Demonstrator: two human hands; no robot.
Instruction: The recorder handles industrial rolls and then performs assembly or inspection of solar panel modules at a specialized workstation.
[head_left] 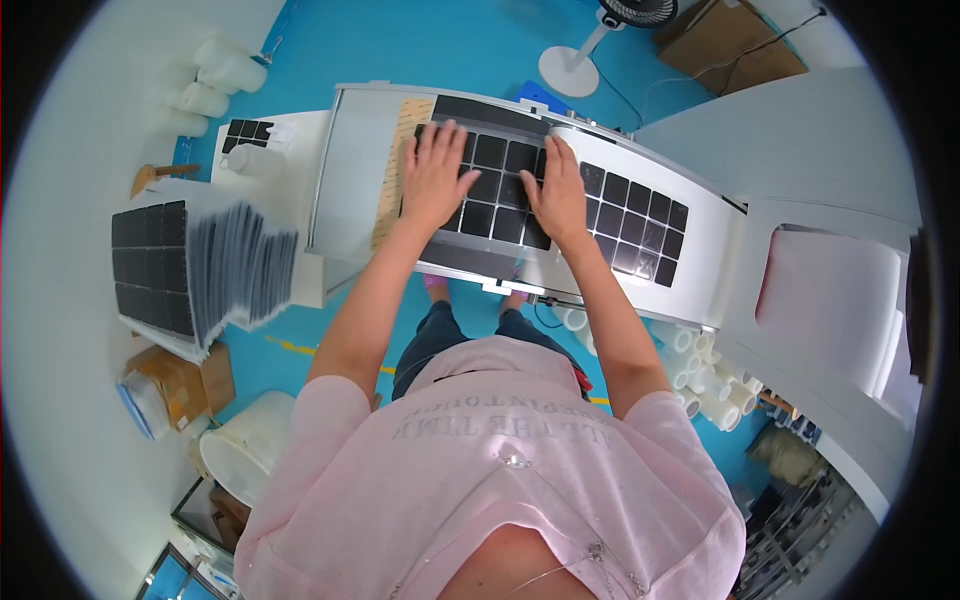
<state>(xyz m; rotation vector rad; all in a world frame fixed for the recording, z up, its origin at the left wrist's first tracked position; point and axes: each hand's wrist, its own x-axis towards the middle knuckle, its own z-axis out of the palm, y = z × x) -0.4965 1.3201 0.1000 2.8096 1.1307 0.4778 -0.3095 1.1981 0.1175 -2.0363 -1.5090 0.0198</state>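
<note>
A sheet of black squares with pale gaps (489, 153) lies on the bench between my hands. My left hand (435, 180) rests flat on its left side, fingers spread and pointing to the far edge. On its right side my right hand (559, 196) lies with the fingers stretched out and the thumb apart. Neither hand grips anything. Dark strips show along the sheet's far and near sides, and my hands hide parts of its squares. To the right, a second sheet of black squares (632, 222) lies on the white surface. A tan strip with markings (392, 180) runs beside my left hand.
On the left stands a tall stack of similar sheets (150, 265), near a side table with a white bottle (252, 160). A large white machine housing (790, 150) closes off the right. White rolls (715, 385) lie below the bench at right. A fan (570, 70) stands beyond the bench.
</note>
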